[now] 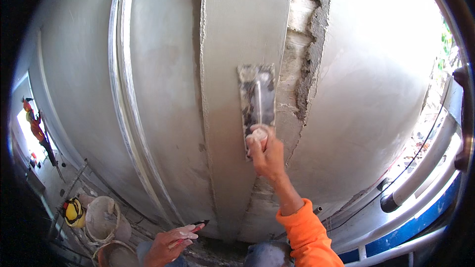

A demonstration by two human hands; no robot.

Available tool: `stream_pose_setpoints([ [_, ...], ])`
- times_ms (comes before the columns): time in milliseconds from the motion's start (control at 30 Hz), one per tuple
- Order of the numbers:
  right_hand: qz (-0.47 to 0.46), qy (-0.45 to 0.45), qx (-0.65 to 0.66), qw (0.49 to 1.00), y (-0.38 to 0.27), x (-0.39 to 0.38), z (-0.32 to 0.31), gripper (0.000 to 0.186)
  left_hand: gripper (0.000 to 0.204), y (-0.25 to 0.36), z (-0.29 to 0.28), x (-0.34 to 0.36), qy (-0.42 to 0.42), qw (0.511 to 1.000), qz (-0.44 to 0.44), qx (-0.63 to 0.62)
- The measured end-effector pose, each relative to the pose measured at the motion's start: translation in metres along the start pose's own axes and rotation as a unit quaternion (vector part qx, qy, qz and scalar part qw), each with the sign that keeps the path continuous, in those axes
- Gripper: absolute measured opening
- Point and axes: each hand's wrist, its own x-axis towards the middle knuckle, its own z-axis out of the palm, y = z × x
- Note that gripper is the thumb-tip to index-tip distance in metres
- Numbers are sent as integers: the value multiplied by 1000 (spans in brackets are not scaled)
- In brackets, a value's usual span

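My right hand, in an orange sleeve, grips the handle of a mortar-smeared plastering trowel and presses its blade flat against the grey plastered wall. The trowel lies on a raised vertical plaster band, right beside a rough unplastered seam of exposed blocks and crumbly mortar. My left hand is low near my knee, fingers closed around a small dark-tipped tool, apart from the wall.
Two mortar-stained buckets and a yellow helmet sit on scaffold planks at the lower left. White and blue scaffold rails curve along the right with a black cable. A person in orange stands far off at the left.
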Motion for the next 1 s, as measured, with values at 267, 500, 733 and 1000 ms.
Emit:
stream_pose_setpoints([
  [267,-98,-131,-37,986,38,-117,9,41,12,-20,10,26,163,972,171,16],
  [500,273,-271,560,734,10,-148,-40,36,13,27,60,93,11,912,352,-209],
  [733,71,-47,530,844,-29,-52,-114,44,39,15,83,76,-265,896,309,-175],
  [1000,-70,51,173,981,-128,89,-85,43,44,-21,55,52,-254,938,214,97],
])
